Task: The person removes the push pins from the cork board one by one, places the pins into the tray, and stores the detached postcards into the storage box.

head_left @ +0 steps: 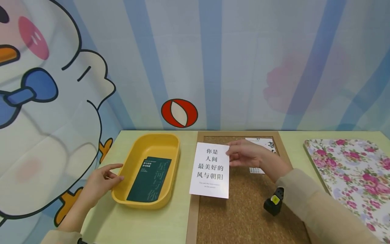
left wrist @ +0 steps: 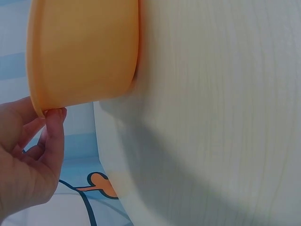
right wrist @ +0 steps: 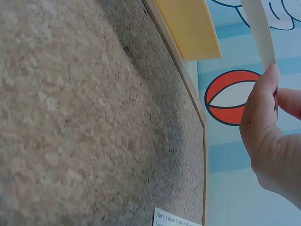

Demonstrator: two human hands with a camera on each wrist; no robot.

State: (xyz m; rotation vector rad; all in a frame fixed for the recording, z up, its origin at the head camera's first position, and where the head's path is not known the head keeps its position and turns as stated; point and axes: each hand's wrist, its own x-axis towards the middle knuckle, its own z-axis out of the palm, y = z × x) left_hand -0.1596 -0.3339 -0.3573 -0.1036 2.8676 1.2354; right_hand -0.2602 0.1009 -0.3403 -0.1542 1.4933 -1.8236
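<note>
My right hand (head_left: 246,154) pinches a white card (head_left: 210,169) with printed Chinese characters by its right edge, holding it above the left side of the cork board (head_left: 243,210). Seen edge-on in the right wrist view, the card (right wrist: 261,35) sits between thumb and fingers. My left hand (head_left: 99,184) grips the rim of a yellow tray (head_left: 122,171) at its left side; the left wrist view shows thumb and fingers (left wrist: 55,127) pinching that rim. Inside the tray lie dark green cards (head_left: 149,179). Another white card (head_left: 257,170) lies on the upper board, partly hidden behind my right hand.
A flower-patterned tray (head_left: 350,173) lies at the right of the pale wooden table (head_left: 179,217). Behind the table hangs a striped cartoon cloth (head_left: 237,67). A small black device with a yellow-green mark (head_left: 274,201) is on my right wrist.
</note>
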